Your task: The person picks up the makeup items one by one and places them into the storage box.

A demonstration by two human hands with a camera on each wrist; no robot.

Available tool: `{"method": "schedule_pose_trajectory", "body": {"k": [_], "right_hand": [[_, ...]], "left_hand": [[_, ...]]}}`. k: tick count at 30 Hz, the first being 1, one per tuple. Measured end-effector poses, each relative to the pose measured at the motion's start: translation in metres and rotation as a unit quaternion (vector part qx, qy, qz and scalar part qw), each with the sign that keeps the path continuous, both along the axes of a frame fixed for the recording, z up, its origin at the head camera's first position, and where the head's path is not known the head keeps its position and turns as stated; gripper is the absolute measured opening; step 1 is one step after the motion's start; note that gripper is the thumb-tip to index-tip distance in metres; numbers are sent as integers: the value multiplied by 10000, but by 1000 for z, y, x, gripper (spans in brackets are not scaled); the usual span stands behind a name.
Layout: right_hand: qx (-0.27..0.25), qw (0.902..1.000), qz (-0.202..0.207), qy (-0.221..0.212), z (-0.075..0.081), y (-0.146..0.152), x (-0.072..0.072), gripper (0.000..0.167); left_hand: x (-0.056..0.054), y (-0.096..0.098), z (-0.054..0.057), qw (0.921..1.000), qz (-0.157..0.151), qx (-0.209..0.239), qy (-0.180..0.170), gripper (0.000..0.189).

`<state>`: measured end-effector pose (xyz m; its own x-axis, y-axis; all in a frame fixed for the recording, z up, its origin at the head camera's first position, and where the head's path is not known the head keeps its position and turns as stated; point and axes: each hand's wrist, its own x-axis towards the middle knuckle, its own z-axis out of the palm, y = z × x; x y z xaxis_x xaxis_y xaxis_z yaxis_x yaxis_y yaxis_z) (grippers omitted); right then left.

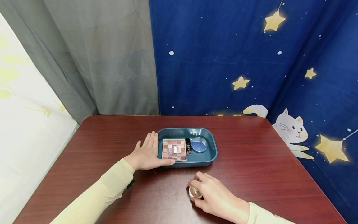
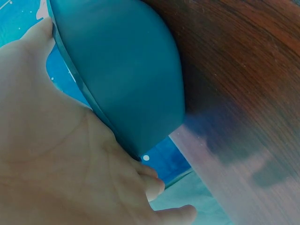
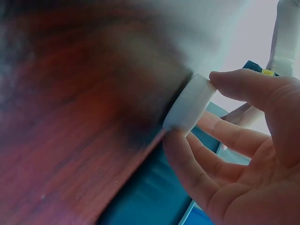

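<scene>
My left hand (image 1: 146, 153) lies against the left end of a teal tray (image 1: 210, 157), fingers straight along its side and thumb over the front rim. Seen from the left wrist, the palm is beside the tray's outer wall (image 2: 122, 70). In the tray are an eyeshadow palette (image 1: 174, 150), a small black-capped bottle (image 1: 188, 146) and a round container (image 1: 199, 145) with a blue inside. In front of the tray, my right hand (image 1: 213, 193) pinches a small round compact (image 1: 195, 192) by its edge. From the right wrist, the compact's pale side (image 3: 190, 103) shows between thumb and finger.
The tray stands on a reddish-brown wooden table (image 1: 251, 168). Behind the table hang a grey curtain (image 1: 112, 62) and a blue curtain with stars (image 1: 212, 56). White cloth (image 1: 25, 124) hangs along the left side. A dark band (image 1: 130, 183) is on the left wrist.
</scene>
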<state>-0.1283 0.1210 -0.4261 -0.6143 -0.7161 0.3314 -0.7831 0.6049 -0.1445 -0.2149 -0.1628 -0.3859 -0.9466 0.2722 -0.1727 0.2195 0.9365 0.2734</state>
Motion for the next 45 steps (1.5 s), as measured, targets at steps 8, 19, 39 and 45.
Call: {"method": "schedule_pose_trajectory", "body": {"k": [8, 19, 39, 45], "right_hand": [[-77, 9999, 61, 64, 9, -3, -1, 26], [-412, 9987, 305, -62, 28, -11, -6, 23], [-917, 9949, 395, 143, 63, -27, -33, 23], [-973, 9950, 194, 93, 65, -24, -47, 22]], "left_hand": [[-1, 0, -1, 10000, -3, -8, -7, 138], [0, 0, 1, 10000, 3, -52, -13, 137], [0, -1, 0, 9999, 1, -56, -88, 140], [0, -1, 1, 10000, -10, -28, -93, 140]]}}
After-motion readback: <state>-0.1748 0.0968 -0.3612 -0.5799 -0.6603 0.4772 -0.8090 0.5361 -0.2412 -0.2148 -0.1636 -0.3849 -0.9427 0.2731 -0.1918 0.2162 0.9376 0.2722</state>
